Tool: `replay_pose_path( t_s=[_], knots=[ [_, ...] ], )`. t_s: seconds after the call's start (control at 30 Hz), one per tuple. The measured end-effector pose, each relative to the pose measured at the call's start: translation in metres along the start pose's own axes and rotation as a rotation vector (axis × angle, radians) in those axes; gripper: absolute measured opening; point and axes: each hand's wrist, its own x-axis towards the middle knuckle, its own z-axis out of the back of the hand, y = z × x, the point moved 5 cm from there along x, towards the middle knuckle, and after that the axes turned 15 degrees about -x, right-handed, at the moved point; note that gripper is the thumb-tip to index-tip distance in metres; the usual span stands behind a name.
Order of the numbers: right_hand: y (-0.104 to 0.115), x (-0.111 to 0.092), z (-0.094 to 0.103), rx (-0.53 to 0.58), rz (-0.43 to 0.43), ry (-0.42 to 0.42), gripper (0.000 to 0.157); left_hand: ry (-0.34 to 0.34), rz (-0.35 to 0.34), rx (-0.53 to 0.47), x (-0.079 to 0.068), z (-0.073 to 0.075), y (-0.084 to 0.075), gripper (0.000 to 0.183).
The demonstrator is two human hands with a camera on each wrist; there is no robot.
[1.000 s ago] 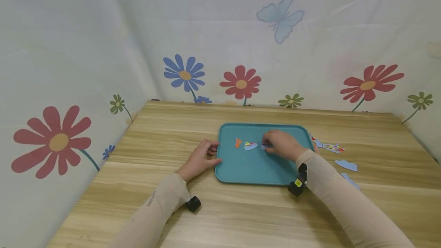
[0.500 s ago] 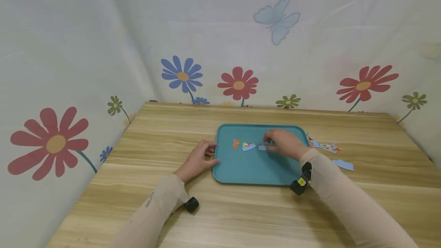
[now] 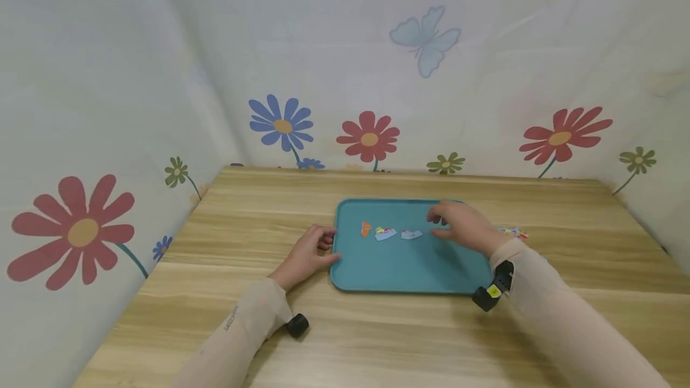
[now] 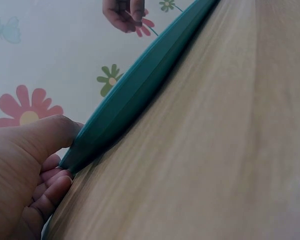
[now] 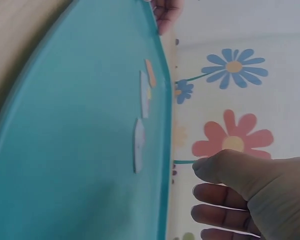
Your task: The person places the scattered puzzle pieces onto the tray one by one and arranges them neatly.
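On the teal tray [image 3: 388, 274] three flat, irregular printed pieces lie in a row: an orange piece [image 3: 366, 229] at the left, a light-blue piece with coloured print [image 3: 385, 233] in the middle, and a mostly light-blue piece [image 3: 411, 235] at the right. My left hand [image 3: 306, 256] holds the tray's left edge; in the left wrist view its thumb [image 4: 62, 131] lies over the rim, with curled fingers below. My right hand [image 3: 465, 226] hovers over the tray's right side, just right of the last piece, fingers loosely bent and holding nothing.
More printed pieces [image 3: 514, 232] lie on the wooden table [image 3: 269, 196] right of the tray, partly hidden behind the right forearm. A flower-printed curtain [image 3: 323, 47] stands behind the table and along its left side.
My right hand has let go of the light-blue piece, leaving it on the tray, and has moved right. The left hand stays at the tray's edge. The head view has shifted slightly.
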Motion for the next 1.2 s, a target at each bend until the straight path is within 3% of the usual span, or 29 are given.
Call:
replay_pose_path(
  t_s=[0.5,0.83,1.2],
  knots=[
    [-0.01,-0.034,0.024,-0.026,-0.041,-0.045,0.023,0.023,0.036,-0.018,-0.005,-0.005,0.0,0.052],
    [-0.019,-0.05,0.04,-0.039,-0.042,-0.053,0.024,0.021,0.017,-0.009,-0.002,-0.002,-0.001,0.052],
    [-0.026,-0.065,0.042,-0.04,-0.039,-0.046,0.022,0.024,0.027,-0.023,-0.004,0.001,-0.007,0.053]
  ],
)
